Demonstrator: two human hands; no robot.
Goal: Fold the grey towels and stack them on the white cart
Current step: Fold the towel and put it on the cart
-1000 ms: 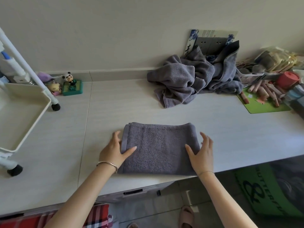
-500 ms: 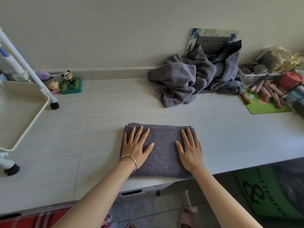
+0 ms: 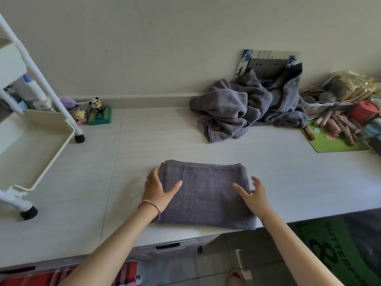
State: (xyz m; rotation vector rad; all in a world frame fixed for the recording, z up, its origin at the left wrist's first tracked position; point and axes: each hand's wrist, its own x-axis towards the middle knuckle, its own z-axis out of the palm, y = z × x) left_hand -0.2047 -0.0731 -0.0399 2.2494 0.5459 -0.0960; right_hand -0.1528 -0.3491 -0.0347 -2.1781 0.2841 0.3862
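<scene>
A folded grey towel (image 3: 206, 193) lies flat on the pale counter (image 3: 288, 172), its near edge at the counter's front lip. The left hand (image 3: 157, 188) sits at the towel's left side, thumb spread across the top of the cloth and fingers (image 3: 153, 175) running down along the left edge; whether they reach under the fold cannot be told, and a silver bangle (image 3: 151, 207) circles that wrist. The right hand (image 3: 254, 196) is at the towel's right side, thumb laid on the cloth, its fingers (image 3: 256, 181) straight and loosely spread over the right edge, not clenched. Farther back, against the wall, a heap of unfolded grey towels (image 3: 245, 108) lies crumpled. To the left stands the white cart (image 3: 51, 153); its tray nearest the counter shows nothing inside, and the shelf behind it holds a few small bottles or tubes too blurred to name. Beside the cart's far wheel is a panda figurine (image 3: 97, 105) on a green base. On the right, a white mesh basket (image 3: 317, 107) is packed with bagged items, just beside a red cup (image 3: 363, 111), and a green mat (image 3: 334, 139) carries a scatter of pinkish sticks.
</scene>
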